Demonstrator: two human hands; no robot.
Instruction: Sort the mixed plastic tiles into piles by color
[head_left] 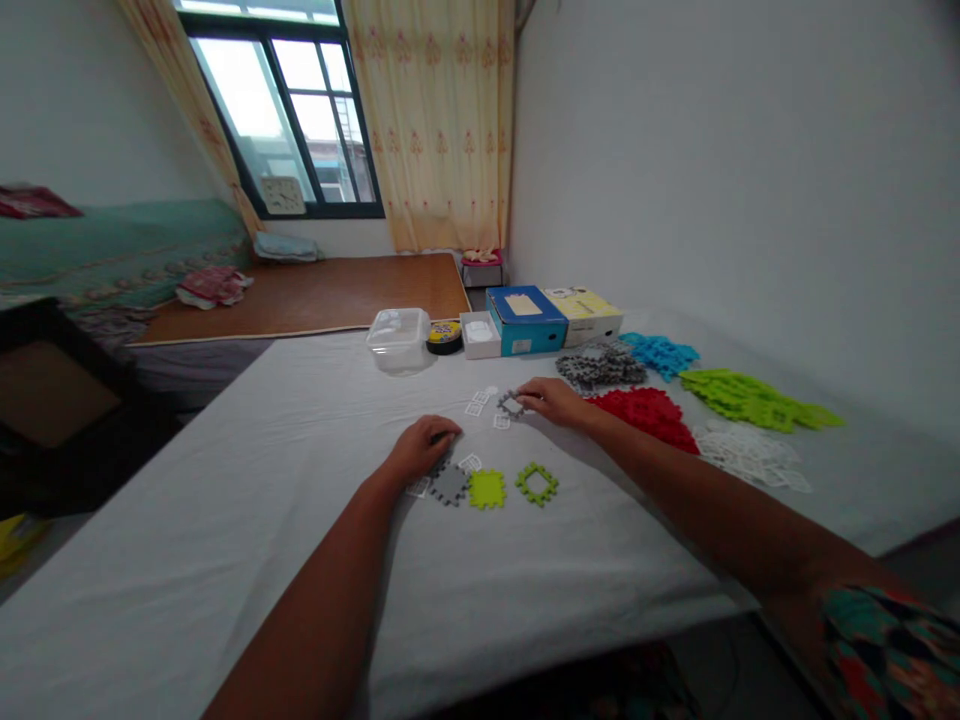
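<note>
In the head view my right hand [553, 400] pinches the edge of a grey open-centred building piece [509, 404] with notched sides, over the white cloth. My left hand [424, 446] is closed, its fingers curled together; whether anything is in them is hidden. Just below it lies a solid grey notched piece [451, 483], beside a solid lime-green piece [488, 490]. To their right sits a lime-green open-centred piece [537, 484]. Small white lattice pieces [478, 402] lie between the hands, with another white piece [470, 463] beside the grey one.
On the right are piles of grey [600, 366], blue [661, 355], red [646, 414], lime-green [754, 398] and white pieces [750, 452]. Along the back stand a clear plastic box [399, 338], a black-and-yellow round tin [445, 338], a blue box [526, 322] and a yellow box [583, 314].
</note>
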